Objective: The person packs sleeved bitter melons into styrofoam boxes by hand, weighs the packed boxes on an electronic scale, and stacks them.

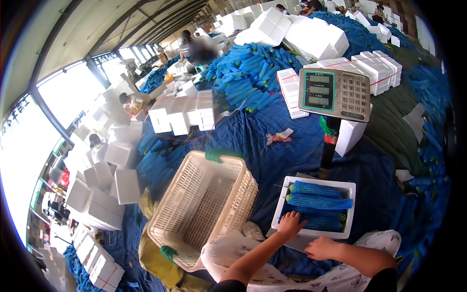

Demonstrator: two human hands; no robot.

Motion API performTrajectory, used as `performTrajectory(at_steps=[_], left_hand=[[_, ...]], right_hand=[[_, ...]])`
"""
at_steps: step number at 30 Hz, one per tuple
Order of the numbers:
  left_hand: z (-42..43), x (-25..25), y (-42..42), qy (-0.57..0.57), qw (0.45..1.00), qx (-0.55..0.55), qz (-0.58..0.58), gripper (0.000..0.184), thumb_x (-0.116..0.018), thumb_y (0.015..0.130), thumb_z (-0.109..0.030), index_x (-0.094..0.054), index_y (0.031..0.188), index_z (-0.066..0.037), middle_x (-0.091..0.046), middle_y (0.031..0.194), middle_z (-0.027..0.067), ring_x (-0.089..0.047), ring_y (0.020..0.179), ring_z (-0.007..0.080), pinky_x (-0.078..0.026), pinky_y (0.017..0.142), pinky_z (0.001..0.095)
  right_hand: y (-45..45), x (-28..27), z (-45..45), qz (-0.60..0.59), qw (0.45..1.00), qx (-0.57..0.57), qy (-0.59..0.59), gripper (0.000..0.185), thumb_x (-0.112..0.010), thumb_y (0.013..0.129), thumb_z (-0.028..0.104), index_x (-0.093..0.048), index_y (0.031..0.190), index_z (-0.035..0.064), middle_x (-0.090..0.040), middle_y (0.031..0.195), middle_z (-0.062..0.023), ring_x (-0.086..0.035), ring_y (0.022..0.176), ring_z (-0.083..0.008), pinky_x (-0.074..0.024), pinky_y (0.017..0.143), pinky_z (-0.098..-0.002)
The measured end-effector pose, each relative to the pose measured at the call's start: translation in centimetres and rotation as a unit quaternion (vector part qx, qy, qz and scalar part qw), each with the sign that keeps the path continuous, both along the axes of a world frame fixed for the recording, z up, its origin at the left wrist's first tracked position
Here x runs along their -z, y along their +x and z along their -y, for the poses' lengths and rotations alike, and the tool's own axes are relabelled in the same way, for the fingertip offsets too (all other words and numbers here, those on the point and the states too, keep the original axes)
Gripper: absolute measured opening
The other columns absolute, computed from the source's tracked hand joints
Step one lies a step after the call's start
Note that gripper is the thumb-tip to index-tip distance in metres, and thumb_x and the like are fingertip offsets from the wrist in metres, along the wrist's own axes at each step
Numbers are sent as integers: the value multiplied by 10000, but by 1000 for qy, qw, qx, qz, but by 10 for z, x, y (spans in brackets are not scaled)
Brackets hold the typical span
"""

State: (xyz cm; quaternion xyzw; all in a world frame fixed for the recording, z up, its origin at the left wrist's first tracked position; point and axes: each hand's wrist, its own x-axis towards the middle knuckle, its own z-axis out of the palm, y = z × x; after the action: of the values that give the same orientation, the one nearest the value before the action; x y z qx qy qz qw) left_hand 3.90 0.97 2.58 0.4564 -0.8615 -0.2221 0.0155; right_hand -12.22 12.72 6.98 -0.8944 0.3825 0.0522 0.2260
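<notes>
A white foam box (351, 209) stands on the platform of a scale in front of me. Several long green vegetables in blue net sleeves (318, 202) lie side by side inside it. Over the box's near left rim reaches my left hand (291, 225), its fingers apart and touching or just above the lowest sleeved vegetable. Just outside the front rim is my right hand (319, 248), fingers curled in, with nothing visible in them. Behind the box, the scale's display and keypad (334, 94) stand on a dark post.
A cream plastic crate (194, 204) with green wrapped handles stands left of the box. Blue-sleeved vegetables (253, 68) are heaped beyond it. Strapped foam boxes (182, 112) stand on the blue ground sheet (233, 141). Other people (134, 103) sit farther back.
</notes>
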Motion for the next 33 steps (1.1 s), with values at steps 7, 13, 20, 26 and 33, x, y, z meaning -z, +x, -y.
performTrajectory(at_steps=[7,13,20,26,33], left_hand=[[-18,31,-26,-91,994,-56,9,407,-437,935,-443,-602,1065,-95,-605,1039,103,-539,1041,295,-358,939,472],[-9,30,-19,-48,997,-49,-39,425,-442,933,-440,-625,1053,-75,-640,1044,104,-561,1041,285,-357,976,420],[-9,45,-15,-124,982,-54,-132,345,-552,862,-413,-628,891,-78,-628,880,102,-575,905,291,-392,893,428],[-18,33,-13,-181,964,-50,-188,287,-626,816,-304,-603,973,-65,-595,963,81,-560,945,275,-391,901,400],[-12,28,-16,-195,957,-86,-199,292,-633,812,-259,-559,1021,-68,-583,1005,96,-543,1014,292,-381,963,416]], right_hand=[[-5,10,-2,17,1000,-7,-19,223,-563,851,303,-628,1005,155,-658,924,-67,-652,861,-262,-514,754,-401],[-16,-2,7,5,998,39,-47,198,-602,814,294,-629,933,139,-651,890,-52,-652,850,-245,-503,704,-390],[-56,2,48,75,923,336,-172,234,-663,740,149,-594,960,109,-557,975,-76,-561,945,-272,-483,732,-394],[-42,17,65,23,903,365,-226,258,-677,730,99,-575,966,108,-536,985,-57,-541,975,-250,-451,825,-374],[-38,26,89,25,912,301,-277,388,-743,660,130,-545,993,139,-524,1034,-41,-505,1042,-206,-401,887,-339]])
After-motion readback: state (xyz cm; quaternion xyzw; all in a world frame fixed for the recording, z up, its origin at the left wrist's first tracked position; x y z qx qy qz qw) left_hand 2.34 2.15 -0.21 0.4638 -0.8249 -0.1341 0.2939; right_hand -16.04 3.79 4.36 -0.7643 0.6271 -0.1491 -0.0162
